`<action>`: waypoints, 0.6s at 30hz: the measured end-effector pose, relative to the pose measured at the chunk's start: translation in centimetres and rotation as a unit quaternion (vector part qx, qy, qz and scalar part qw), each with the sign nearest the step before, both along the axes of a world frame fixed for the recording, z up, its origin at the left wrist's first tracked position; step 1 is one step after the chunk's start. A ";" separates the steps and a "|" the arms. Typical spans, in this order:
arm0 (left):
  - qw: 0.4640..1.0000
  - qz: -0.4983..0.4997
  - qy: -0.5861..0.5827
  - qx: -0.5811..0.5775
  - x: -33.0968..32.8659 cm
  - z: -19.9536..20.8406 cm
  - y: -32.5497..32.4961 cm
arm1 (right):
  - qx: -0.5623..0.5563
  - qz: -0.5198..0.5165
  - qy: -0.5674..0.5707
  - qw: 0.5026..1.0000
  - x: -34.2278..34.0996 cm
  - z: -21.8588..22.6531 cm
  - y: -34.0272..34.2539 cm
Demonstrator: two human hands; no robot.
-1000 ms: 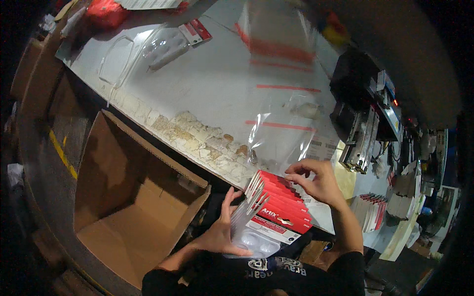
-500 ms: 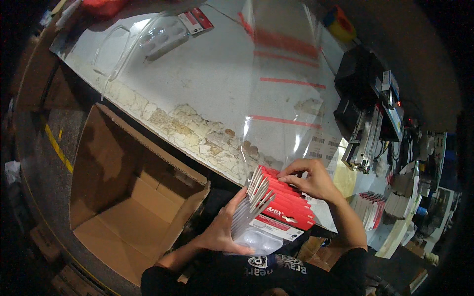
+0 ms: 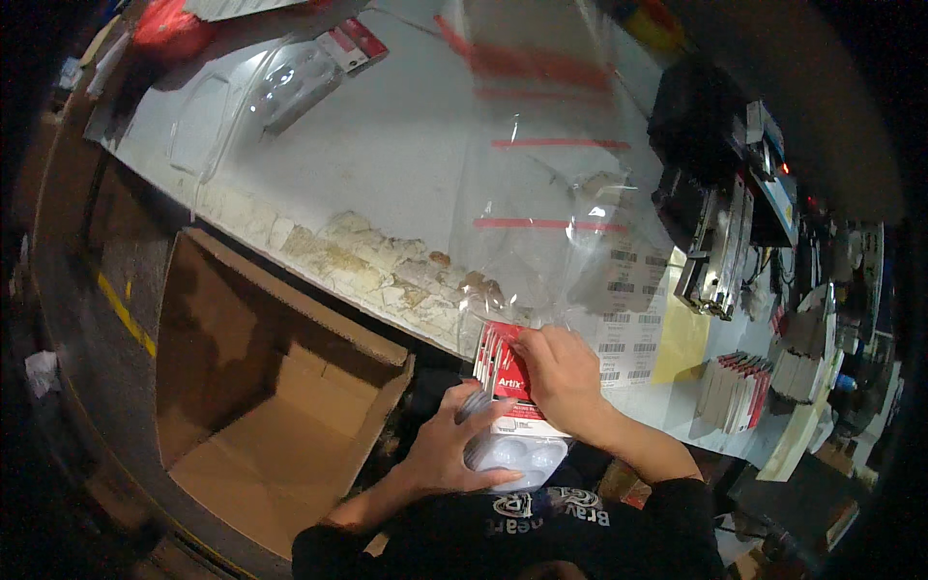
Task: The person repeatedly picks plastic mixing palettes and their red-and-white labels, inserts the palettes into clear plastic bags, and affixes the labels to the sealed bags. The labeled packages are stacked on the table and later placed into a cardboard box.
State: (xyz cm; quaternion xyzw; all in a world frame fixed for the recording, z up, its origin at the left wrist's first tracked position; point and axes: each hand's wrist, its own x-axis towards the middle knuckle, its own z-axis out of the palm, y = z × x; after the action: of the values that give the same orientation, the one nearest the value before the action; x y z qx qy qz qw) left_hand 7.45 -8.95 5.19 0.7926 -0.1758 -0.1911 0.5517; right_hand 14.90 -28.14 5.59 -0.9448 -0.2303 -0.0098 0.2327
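Note:
A stack of white plastic palettes (image 3: 527, 456) with round wells and red-and-white header cards is in front of my chest, at the table's near edge. My left hand (image 3: 449, 440) is wrapped around the stack's left side, thumb low and fingers above. My right hand (image 3: 563, 379) is closed over the top of the red cards (image 3: 507, 365), pressing them together; its palm hides part of them. A similar carded palette (image 3: 302, 82) in clear plastic lies on the table's far left.
An open cardboard box (image 3: 280, 387) stands left, below the table edge. A clear plastic bag with red stripes (image 3: 551, 184) lies across the table (image 3: 387, 145). Barcode label sheets (image 3: 628, 333), another stack of carded packs (image 3: 735, 394) and a dark machine (image 3: 696, 126) are at right.
The fanned-out cards have come together into an even stack. My right hand has moved down and left from pinching a card's edge to gripping the cards' tops.

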 end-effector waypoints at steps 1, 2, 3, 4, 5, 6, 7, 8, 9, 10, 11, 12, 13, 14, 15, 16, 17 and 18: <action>1.000 0.006 0.001 0.005 0.0 0.1 0.0 | 0.076 0.023 -0.012 0.997 0.1 0.2 -0.3; 1.000 0.004 0.015 0.015 0.0 0.2 0.0 | 0.135 0.039 -0.003 0.990 0.2 0.7 -0.6; 1.000 0.015 -0.004 0.022 -0.1 0.3 -0.1 | 0.196 0.061 0.014 0.979 0.3 1.3 -0.8; 0.999 0.016 -0.011 0.036 -0.1 0.4 -0.2 | 0.252 0.084 0.061 0.962 0.3 2.0 -1.0; 0.998 0.022 -0.023 0.049 -0.2 0.4 -0.3 | 0.250 0.078 0.083 0.962 0.3 2.7 -1.1; 0.998 0.037 -0.010 0.039 -0.2 0.4 -0.4 | 0.246 0.073 0.125 0.958 0.3 3.3 -1.4; 0.998 0.058 -0.002 0.024 -0.2 0.4 -0.6 | 0.266 0.073 0.159 0.948 0.2 3.7 -1.6; 0.997 0.083 0.002 0.003 -0.2 0.4 -0.7 | 0.230 0.037 0.206 0.950 0.1 3.9 -1.8; 0.996 0.085 -0.014 0.007 -0.1 0.3 -0.8 | 0.209 0.045 0.203 0.955 0.1 3.8 -2.0; 0.995 0.090 -0.034 0.005 -0.1 0.3 -0.8 | 0.210 0.048 0.175 0.961 0.0 3.6 -2.1; 0.995 0.086 -0.039 0.014 0.0 0.3 -0.8 | 0.202 0.055 0.172 0.963 -0.1 3.3 -2.2; 0.996 0.088 -0.017 0.009 0.0 0.4 -0.8 | 0.195 0.094 0.136 0.967 -0.2 3.1 -2.3; 0.997 0.077 -0.010 0.023 0.1 0.5 -0.8 | 0.228 0.109 0.111 0.961 -0.4 2.9 -2.4; 0.997 0.062 -0.001 0.042 0.1 0.7 -0.7 | 0.254 0.135 0.106 0.952 -0.6 2.8 -2.6; 0.997 0.049 -0.003 0.062 0.2 0.8 -0.7 | 0.281 0.159 0.105 0.941 -0.9 2.9 -2.8; 0.996 0.044 0.022 0.078 0.2 1.0 -0.7 | 0.276 0.176 0.083 0.941 -1.2 3.0 -3.1; 0.994 0.042 0.032 0.093 0.2 1.0 -0.6 | 0.231 0.195 0.035 0.953 -1.5 3.2 -3.4; 0.993 0.038 0.041 0.107 0.3 1.0 -0.7 | 0.188 0.206 -0.015 0.960 -1.8 3.4 -3.9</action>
State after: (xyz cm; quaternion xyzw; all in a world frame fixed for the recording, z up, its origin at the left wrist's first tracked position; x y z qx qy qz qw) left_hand 7.75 -9.66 6.23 0.8446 -0.1014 -0.2196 0.4777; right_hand 13.06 -32.04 8.97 -0.8160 -0.4174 -0.0186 0.3996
